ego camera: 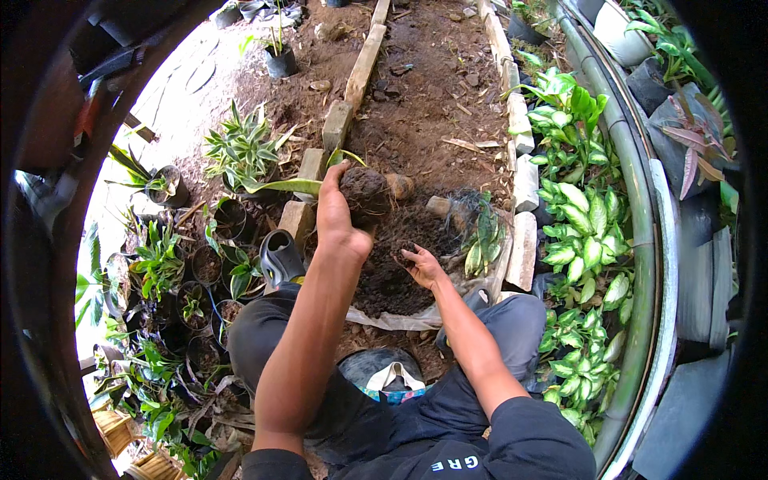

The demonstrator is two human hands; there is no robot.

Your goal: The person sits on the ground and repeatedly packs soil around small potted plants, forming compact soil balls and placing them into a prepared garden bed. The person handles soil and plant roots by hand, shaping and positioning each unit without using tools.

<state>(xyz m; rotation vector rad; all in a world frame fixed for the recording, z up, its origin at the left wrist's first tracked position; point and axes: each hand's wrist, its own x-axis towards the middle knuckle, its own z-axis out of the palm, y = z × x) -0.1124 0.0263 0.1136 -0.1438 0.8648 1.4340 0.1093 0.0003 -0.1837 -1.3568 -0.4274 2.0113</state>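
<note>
My left hand (338, 219) grips a dark root ball (364, 191) packed with soil and fine roots. Long yellow-edged leaves (294, 185) stick out beyond the hand on its far and left sides. Lower and to the right, my right hand (425, 267) hovers at or just over a heap of dark loose soil (384, 288); its fingers are spread and dirty at the tips. Whether those fingertips touch the soil is hard to tell. The heap lies on a pale sheet (414, 321). A small variegated plant (485, 243) lies right of the heap, near a dark stringy tangle (471, 207).
Wooden edging (366, 63) and pale blocks (521, 246) flank the soil bed (432, 114). Potted plants (207, 264) crowd the left; leafy variegated plants (591, 231) and a bamboo pole (642, 264) line the right. Between my knees sits a dark round container (360, 363).
</note>
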